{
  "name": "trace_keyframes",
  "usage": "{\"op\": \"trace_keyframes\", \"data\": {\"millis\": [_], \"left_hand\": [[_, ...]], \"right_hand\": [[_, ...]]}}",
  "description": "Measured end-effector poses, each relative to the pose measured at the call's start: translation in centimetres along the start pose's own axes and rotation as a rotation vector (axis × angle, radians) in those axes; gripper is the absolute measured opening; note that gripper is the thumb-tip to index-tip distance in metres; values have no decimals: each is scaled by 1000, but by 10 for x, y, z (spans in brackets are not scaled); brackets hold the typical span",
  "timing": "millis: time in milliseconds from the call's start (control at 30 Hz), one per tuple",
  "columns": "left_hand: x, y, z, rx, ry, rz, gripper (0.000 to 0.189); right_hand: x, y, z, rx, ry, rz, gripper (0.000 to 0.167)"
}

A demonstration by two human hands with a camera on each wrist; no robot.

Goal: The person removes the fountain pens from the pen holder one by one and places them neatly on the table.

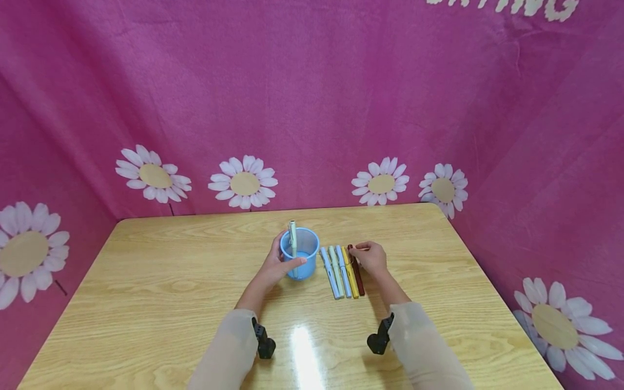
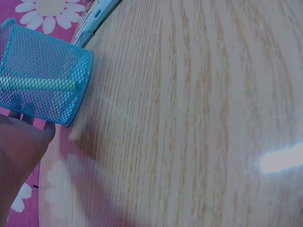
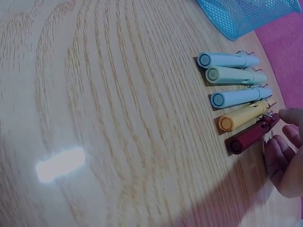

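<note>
In the head view my left hand (image 1: 277, 266) grips a light blue mesh pen holder (image 1: 307, 269), thumb across its near side and fingers round its left. A pale green pen (image 1: 293, 238) stands inside, leaning on the left rim. To the right, several capped pens lie side by side: a light blue pen (image 1: 330, 272), a pale green pen (image 1: 336, 271), another light blue pen (image 1: 343, 272), a yellow pen (image 1: 350, 272) and a dark red pen (image 1: 358, 277). My right hand (image 1: 372, 258) pinches the dark red pen's clip end, fingers curled beside it in the right wrist view.
The wooden table (image 1: 170, 281) has a bright reflection near its front. A pink curtain (image 1: 312, 108) with white daisies hangs along the back and both sides. Black wrist cameras sit at both cuffs.
</note>
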State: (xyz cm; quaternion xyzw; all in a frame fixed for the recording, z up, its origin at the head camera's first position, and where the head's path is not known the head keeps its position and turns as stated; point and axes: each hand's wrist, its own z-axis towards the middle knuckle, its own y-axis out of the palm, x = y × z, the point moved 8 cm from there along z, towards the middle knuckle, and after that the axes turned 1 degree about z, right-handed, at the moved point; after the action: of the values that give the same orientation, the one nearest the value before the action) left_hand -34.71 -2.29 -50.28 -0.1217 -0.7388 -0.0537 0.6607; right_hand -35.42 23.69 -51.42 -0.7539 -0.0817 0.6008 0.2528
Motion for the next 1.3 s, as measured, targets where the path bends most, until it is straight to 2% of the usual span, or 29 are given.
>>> {"op": "trace_keyframes", "data": {"millis": [367, 600, 767, 967, 1067, 1200, 1300], "left_hand": [[4, 0, -2, -15, -18, -3, 88], [22, 2, -15, -42, -21, -11, 90], [27, 3, -20, -44, -19, -13, 90], [26, 3, -19, -44, -19, -14, 91], [24, 3, -18, -41, -18, -2, 91], [12, 1, -8, -25, -12, 4, 91], [2, 0, -1, -8, 1, 4, 91]], "right_hand": [[-12, -3, 0, -17, 5, 26, 31], [-32, 0, 1, -25, -8, 46, 30], [-50, 2, -4, -30, -58, 44, 33], [-65, 9, -13, -80, -70, 148, 35], [-72, 14, -15, -109, -75, 161, 37], [-81, 18, -16, -123, -102, 127, 39], [-87, 21, -19, -132, -119, 141, 38]]}}
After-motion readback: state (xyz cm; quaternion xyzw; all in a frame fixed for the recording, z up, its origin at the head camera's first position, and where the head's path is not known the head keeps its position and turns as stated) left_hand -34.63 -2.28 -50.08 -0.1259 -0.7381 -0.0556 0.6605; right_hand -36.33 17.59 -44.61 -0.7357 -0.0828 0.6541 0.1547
